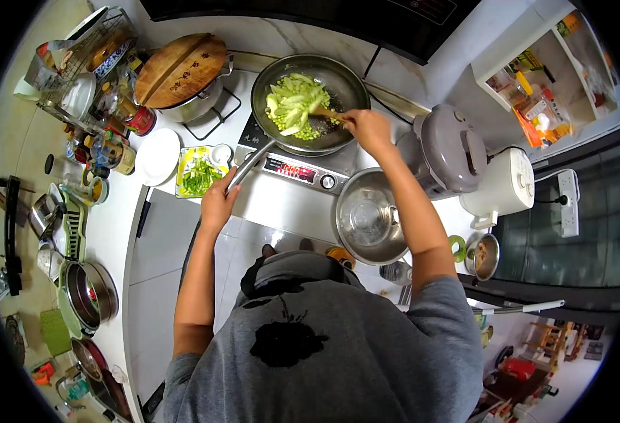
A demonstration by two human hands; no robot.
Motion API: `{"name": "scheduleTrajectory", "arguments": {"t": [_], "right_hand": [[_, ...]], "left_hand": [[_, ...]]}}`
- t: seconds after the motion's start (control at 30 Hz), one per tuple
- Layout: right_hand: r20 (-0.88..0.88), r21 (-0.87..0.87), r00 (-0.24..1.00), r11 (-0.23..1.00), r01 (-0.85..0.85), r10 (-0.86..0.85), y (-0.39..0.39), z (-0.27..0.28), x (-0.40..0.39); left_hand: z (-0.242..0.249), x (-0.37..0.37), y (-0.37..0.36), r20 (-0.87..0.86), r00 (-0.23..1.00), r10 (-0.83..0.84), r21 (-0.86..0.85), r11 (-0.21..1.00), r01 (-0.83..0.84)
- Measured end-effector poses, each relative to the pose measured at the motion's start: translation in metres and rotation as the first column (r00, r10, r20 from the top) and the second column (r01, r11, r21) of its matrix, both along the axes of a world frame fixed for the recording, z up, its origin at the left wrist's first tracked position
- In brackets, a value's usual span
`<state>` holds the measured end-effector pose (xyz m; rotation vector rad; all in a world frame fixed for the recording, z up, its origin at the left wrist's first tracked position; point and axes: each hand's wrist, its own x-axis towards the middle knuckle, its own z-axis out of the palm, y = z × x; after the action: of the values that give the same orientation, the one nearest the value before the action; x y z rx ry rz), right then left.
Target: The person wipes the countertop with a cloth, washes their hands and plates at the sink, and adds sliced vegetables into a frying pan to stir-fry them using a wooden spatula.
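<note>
My left hand (218, 202) is closed around the long metal handle of a frying pan (356, 95), which sits on an induction cooker (292, 171) with a lit red display. Inside the pan lie pale green vegetable slices (292, 99) and small green pieces, heaped towards the left. My right hand (370, 132) grips a wooden spatula (331, 113), its blade partly hidden among the slices. Just left of the pan handle is a yellow-rimmed tray (180, 185) of chopped greens (201, 176) with a small white dish (221, 154).
A steel bowl (349, 211) stands below my right forearm, beside a grey electric cooker (458, 151). To the left are a white plate (158, 156), a pot with a wooden lid (183, 70), and several bottles (116, 155). A white appliance (500, 187) stands at the right.
</note>
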<state>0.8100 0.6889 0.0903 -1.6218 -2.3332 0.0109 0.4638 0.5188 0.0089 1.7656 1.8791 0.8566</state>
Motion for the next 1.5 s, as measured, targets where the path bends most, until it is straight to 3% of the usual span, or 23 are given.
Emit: {"name": "scheduleTrajectory", "arguments": {"t": [0.03,0.1,0.23,0.37,0.4,0.53,0.77,0.87,1.0,1.13,1.23,1.5], "right_hand": [[-0.069,0.058,0.998,0.998,-0.002,0.006,0.008,-0.014,-0.006],[-0.024,0.156,0.997,0.986,-0.064,0.069,0.012,-0.02,-0.02],[0.178,0.369,0.968,0.899,-0.234,0.179,0.001,-0.006,-0.032],[0.3,0.186,0.942,0.959,-0.216,0.154,-0.039,0.048,-0.013],[0.34,0.032,0.935,0.992,-0.121,0.103,-0.046,0.067,-0.011],[0.166,-0.302,0.972,0.947,-0.112,0.168,-0.047,0.075,-0.007],[-0.134,-0.22,0.987,0.974,0.057,-0.088,-0.012,-0.017,-0.058],[-0.332,-0.233,0.914,0.959,0.162,-0.235,0.004,-0.027,-0.049],[-0.413,-0.171,0.866,0.958,0.228,-0.28,0.001,-0.004,-0.034],[-0.247,-0.073,0.921,0.953,0.292,-0.302,0.009,-0.02,-0.036],[-0.075,-0.088,0.984,0.984,0.155,-0.162,-0.005,-0.04,-0.037],[0.001,-0.032,0.999,0.999,0.037,-0.037,-0.051,-0.018,-0.018]], "left_hand": [[0.001,0.0,-0.001,0.004,1.0,-0.007,-0.001,1.0,0.007],[0.002,0.0,0.0,0.021,1.0,-0.008,-0.01,1.0,0.008],[0.0,-0.002,0.0,0.02,1.0,-0.009,-0.026,1.0,0.009],[-0.006,-0.002,0.0,0.008,1.0,-0.003,0.0,1.0,0.003],[-0.009,-0.003,0.0,0.013,1.0,-0.006,0.012,1.0,0.005],[-0.011,-0.003,0.001,0.005,1.0,-0.001,0.04,0.999,0.001],[-0.004,-0.003,0.0,0.002,1.0,-0.001,-0.032,0.999,0.001],[-0.001,-0.003,0.0,0.024,1.0,-0.012,-0.018,1.0,0.013],[-0.003,-0.002,0.0,0.009,1.0,0.002,-0.012,1.0,-0.002],[-0.006,-0.003,0.001,0.011,1.0,0.002,-0.015,1.0,-0.002],[-0.007,-0.004,0.002,0.002,1.0,-0.016,0.019,1.0,0.016],[-0.002,-0.001,0.0,0.011,1.0,0.007,-0.022,1.0,-0.007]]}}
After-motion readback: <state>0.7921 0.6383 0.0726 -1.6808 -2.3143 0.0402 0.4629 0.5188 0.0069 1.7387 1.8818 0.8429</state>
